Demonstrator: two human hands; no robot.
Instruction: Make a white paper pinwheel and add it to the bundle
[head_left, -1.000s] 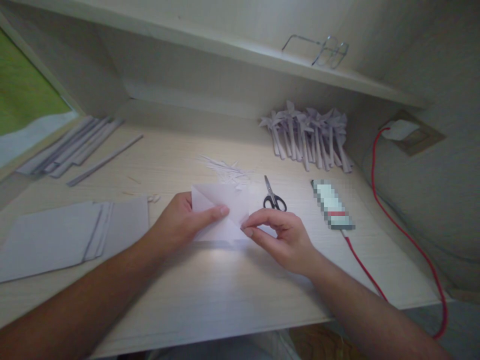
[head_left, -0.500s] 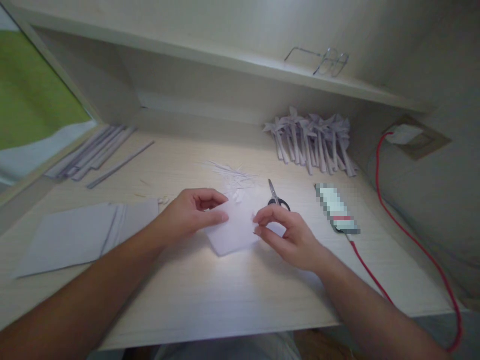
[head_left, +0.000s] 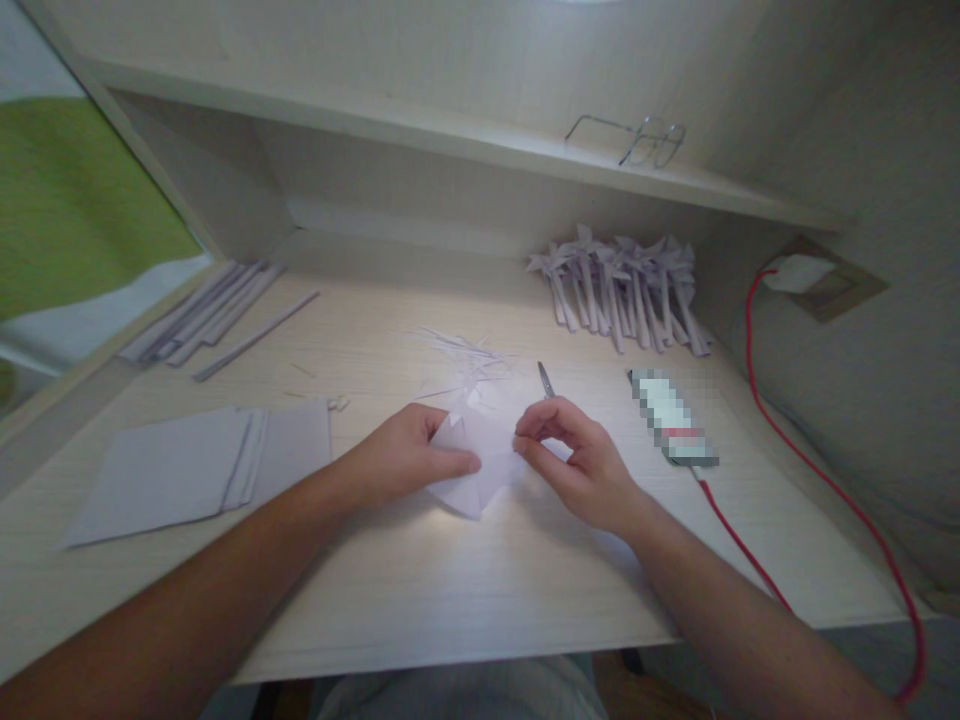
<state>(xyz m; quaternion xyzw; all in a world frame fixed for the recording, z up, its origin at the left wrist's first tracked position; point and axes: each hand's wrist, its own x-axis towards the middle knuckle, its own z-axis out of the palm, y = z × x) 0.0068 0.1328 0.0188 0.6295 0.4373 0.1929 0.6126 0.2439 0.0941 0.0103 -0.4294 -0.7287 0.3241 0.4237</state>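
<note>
Two hands are seen in the head view, both on one small white paper [head_left: 474, 462]. The paper is pinned to the desk [head_left: 465, 590] by the left hand [head_left: 409, 462], with its thumb laid flat across the sheet. The right edge of the paper is pinched between the thumb and fingertips of the right hand [head_left: 577, 465].

A second ago the paper was spread wider and a big folded triangle could be seen on it. Half a second ago it was lying flatter, as a plain sheet. Now it is bunched up smaller, with one corner pointing toward the person, and the two hands are held closer together. It looks as if another fold is being pressed in, so the folding seems to be partway done.

Behind the right hand, the scissors [head_left: 544, 379] are half hidden; only the blades are seen. Thin paper scraps [head_left: 463, 355] are scattered just behind the paper. A stack of plain sheets [head_left: 191, 470] is laid at the left of the desk, and long paper strips [head_left: 217, 315] are kept farther back on that side. Many finished folded pieces [head_left: 626, 290] are piled at the back right. A phone [head_left: 671, 418] is plugged in by a red cable [head_left: 765, 420] that runs to a wall socket [head_left: 814, 275]. Glasses [head_left: 637, 140] are left on the shelf [head_left: 420, 125] above.
</note>
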